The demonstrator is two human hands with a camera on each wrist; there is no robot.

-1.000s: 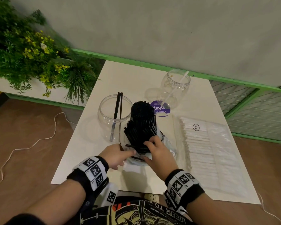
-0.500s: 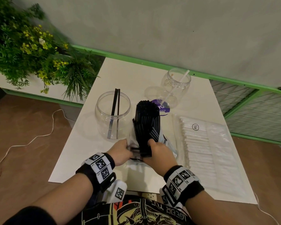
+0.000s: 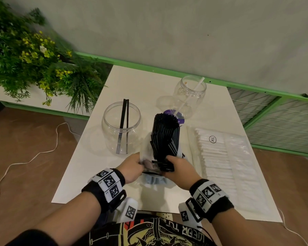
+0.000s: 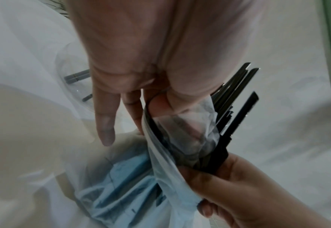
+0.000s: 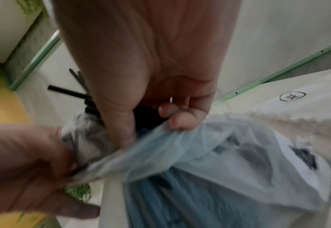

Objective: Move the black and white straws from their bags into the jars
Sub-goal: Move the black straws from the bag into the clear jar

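Observation:
A thick bundle of black straws (image 3: pixel 165 135) stands nearly upright at the middle of the white table (image 3: pixel 132 82), its lower end still inside a clear plastic bag (image 3: pixel 155 180). My right hand (image 3: pixel 169 163) grips the bundle near its base, and the right wrist view shows its fingers curled round the straws (image 5: pixel 145 114). Just left of the bundle, my left hand (image 3: pixel 140 162) pinches the bag's film (image 4: pixel 180 132) between thumb and finger. To the left, a clear jar (image 3: pixel 121 126) holds two black straws. A far jar (image 3: pixel 189 96) holds one white straw.
A flat bag of wrapped white straws (image 3: pixel 220 157) lies along the table's right side. A purple round label (image 3: pixel 178 116) shows behind the bundle. Leafy plants (image 3: pixel 34 64) crowd the left, a green rail and wall stand behind, and a white cable (image 3: pixel 34 157) trails on the floor.
The black straw bundle has been gathered tighter and tipped more upright. My left hand has moved in and taken hold of the bag beside my right hand.

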